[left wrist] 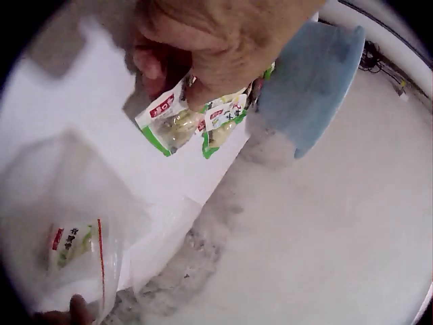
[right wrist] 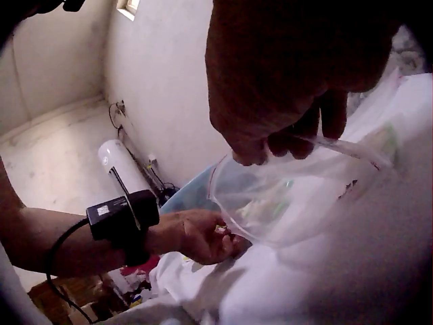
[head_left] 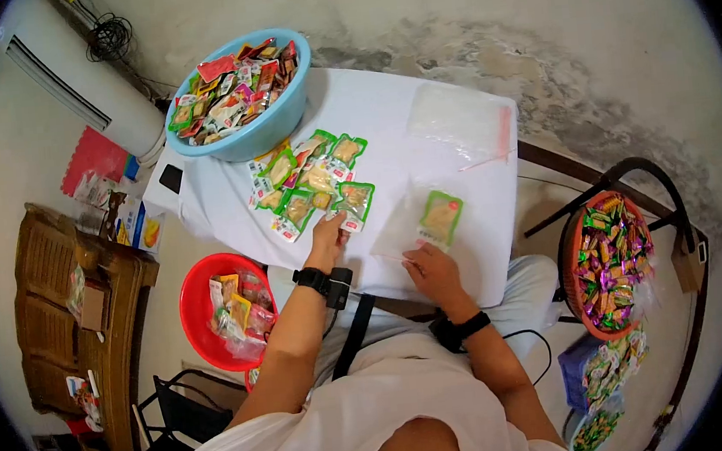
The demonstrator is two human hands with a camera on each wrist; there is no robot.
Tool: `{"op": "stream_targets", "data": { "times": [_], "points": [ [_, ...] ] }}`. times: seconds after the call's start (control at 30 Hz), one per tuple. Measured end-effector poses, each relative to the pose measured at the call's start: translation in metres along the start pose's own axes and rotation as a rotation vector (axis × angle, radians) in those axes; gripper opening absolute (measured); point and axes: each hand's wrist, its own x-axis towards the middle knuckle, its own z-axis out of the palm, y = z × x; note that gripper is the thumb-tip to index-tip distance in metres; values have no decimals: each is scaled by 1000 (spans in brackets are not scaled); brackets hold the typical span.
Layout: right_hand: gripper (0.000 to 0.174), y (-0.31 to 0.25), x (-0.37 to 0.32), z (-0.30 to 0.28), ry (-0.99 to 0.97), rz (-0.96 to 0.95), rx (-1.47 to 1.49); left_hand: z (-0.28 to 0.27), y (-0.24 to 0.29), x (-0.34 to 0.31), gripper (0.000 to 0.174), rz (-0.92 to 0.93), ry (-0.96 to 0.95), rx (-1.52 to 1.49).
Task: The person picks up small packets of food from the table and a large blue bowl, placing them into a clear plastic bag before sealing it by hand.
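My left hand (head_left: 328, 241) (left wrist: 223, 40) (right wrist: 203, 237) pinches the corner of a green-edged food packet (head_left: 357, 198) (left wrist: 170, 123) at the near side of a loose pile of similar packets (head_left: 318, 176). To its right, my right hand (head_left: 436, 275) (right wrist: 291, 88) grips the rim of a clear plastic bag (head_left: 395, 220) (right wrist: 304, 210). The bag's mouth hangs partly spread in the right wrist view. One green-edged packet (head_left: 442, 217) (left wrist: 73, 244) lies inside it. My right fingertips (left wrist: 64, 315) show at the lower edge of the left wrist view.
A blue basin (head_left: 283, 116) full of mixed packets stands at the table's far left. More clear bags (head_left: 455, 123) lie on the white cloth at the far right. A red basin (head_left: 197, 313) sits below left; a basket of wrapped sweets (head_left: 609, 264) is beyond the right edge.
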Motion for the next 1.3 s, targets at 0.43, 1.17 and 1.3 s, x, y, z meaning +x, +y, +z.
{"op": "stream_targets", "data": {
  "times": [0.43, 1.17, 1.3],
  "points": [
    [15, -2, -2, 5, 28, -10, 23, -12, -9, 16, 11, -57, -81, -165],
    [14, -13, 12, -5, 45, 119, 89, -41, -7, -164, 29, -39, -300, -35],
    [15, -13, 10, -2, 75, 87, 94, -22, -21, -175, 28, -125, -333, -7]
  ]
}}
